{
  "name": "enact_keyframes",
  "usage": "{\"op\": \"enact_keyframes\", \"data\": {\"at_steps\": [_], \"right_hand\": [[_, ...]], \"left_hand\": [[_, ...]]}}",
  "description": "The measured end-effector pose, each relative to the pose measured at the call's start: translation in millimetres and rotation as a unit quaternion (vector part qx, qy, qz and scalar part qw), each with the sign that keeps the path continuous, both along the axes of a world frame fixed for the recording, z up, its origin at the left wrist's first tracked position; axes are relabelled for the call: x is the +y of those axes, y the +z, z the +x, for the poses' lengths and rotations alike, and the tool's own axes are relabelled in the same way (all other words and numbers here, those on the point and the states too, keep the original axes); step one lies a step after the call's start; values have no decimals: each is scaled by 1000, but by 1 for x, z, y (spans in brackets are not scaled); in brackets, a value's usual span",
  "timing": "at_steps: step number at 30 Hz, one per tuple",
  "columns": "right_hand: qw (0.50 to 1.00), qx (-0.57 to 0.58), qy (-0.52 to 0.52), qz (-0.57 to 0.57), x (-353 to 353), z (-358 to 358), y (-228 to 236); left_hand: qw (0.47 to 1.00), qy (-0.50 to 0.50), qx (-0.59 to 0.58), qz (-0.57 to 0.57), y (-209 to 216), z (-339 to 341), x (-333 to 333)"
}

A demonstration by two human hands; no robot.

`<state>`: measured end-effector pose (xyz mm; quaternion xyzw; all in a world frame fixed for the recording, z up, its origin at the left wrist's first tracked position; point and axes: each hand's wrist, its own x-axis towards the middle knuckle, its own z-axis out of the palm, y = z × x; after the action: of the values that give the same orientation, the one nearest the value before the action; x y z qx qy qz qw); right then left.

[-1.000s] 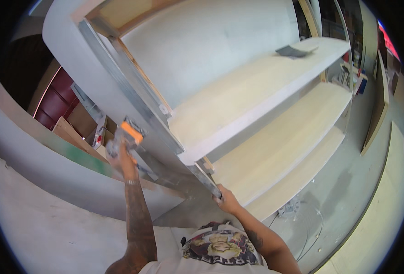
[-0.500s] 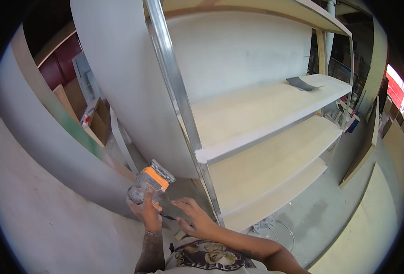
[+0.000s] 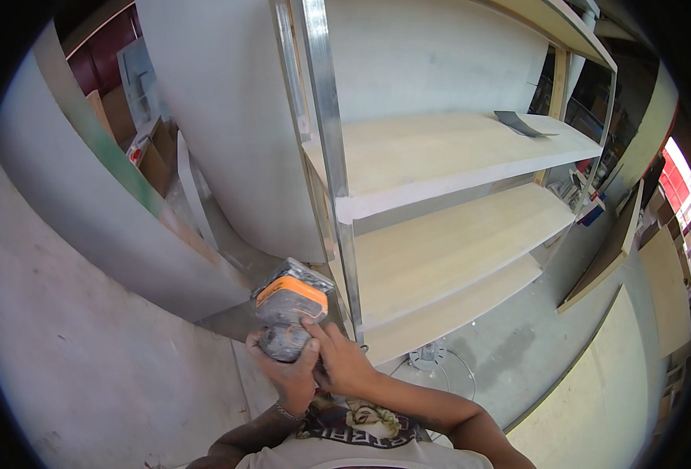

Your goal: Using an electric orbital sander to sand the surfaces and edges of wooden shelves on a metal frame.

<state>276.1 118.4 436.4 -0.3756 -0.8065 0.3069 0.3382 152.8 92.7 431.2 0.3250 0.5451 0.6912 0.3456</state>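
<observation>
A dusty orange and grey power sander point(image 3: 292, 301) is raised in front of my body, its flat pad tilted up and away from me. My left hand point(image 3: 284, 374) is closed round its rounded grey grip. From the right, my right hand point(image 3: 344, 358) is closed on the sander too, with a finger lying along its body. The pad appears apart from any surface. Just beyond the sander stands a shelf unit with a shiny metal upright point(image 3: 326, 117) and pale boards point(image 3: 455, 242).
A dark curled sheet point(image 3: 521, 125), like sandpaper, lies on the upper board. A round pale power strip point(image 3: 427, 356) with a cord sits on the floor. Large curved panels point(image 3: 111, 203) stand at left. At right are a leaning board point(image 3: 607, 254) and a pale curved panel point(image 3: 588, 391).
The sander has moved right and turned upright in my left hand. My right hand, earlier held apart beside it with fingers extended, has closed on it. The view has shifted slightly.
</observation>
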Motion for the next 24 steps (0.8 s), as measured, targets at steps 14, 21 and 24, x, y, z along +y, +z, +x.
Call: {"op": "enact_keyframes", "data": {"at_steps": [14, 21, 24], "right_hand": [[852, 176, -405, 282, -3, 81, 37], [760, 196, -481, 392, 40, 127, 123], [698, 162, -521, 463, 51, 152, 174]], "left_hand": [[884, -289, 263, 255, 100, 76, 24], [843, -245, 246, 410, 113, 58, 69], [849, -176, 266, 422, 72, 36, 95]]}}
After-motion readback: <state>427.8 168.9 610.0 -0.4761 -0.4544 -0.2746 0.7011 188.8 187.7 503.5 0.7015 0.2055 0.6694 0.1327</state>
